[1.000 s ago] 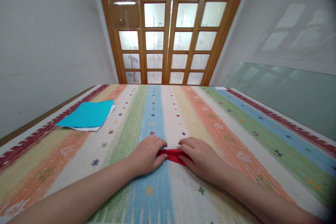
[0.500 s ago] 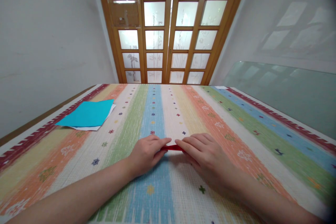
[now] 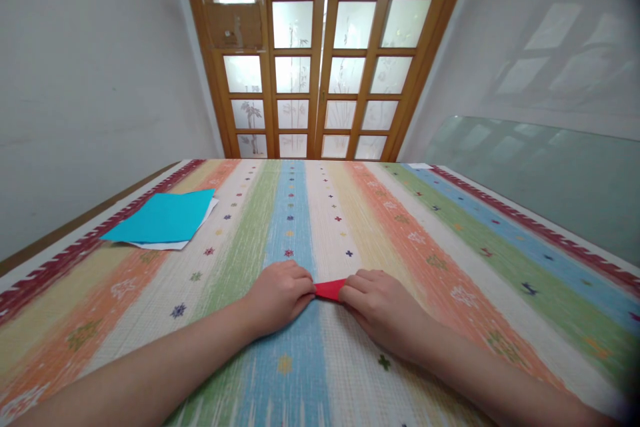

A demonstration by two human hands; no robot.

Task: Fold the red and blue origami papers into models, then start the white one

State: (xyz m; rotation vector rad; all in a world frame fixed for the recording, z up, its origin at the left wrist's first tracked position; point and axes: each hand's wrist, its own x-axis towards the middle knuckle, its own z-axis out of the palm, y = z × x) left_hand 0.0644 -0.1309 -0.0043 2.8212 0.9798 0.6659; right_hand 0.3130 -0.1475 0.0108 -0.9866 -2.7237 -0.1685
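Note:
A small folded piece of red paper [image 3: 330, 289] lies on the striped cloth [image 3: 450, 260], close in front of me. My left hand [image 3: 279, 295] grips its left end with curled fingers. My right hand [image 3: 381, 307] grips its right end, fingers bent over the paper. Only a short red strip shows between the two hands; the rest is hidden under the fingers.
A stack of paper sheets with a turquoise sheet on top [image 3: 163, 218] lies at the far left of the cloth. A wooden door with frosted glass panes [image 3: 320, 67] stands beyond the table. A glass panel [image 3: 540, 173] leans along the right wall.
The red paper was folded narrower. My right hand slid over it and both hands drew closer together, so less red shows now.

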